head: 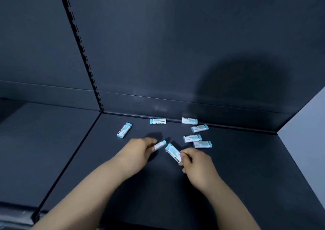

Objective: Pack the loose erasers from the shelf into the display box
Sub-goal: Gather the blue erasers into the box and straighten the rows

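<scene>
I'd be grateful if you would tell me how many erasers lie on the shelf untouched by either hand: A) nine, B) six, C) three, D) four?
B: six loose erasers lie on the shelf, while the left hand and the right hand each pinch one more.

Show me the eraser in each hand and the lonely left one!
Left-held eraser (160,144): head view, white sleeve.
Right-held eraser (173,152): head view, label middle.
Lonely eraser (124,130): head view, label middle.
</scene>
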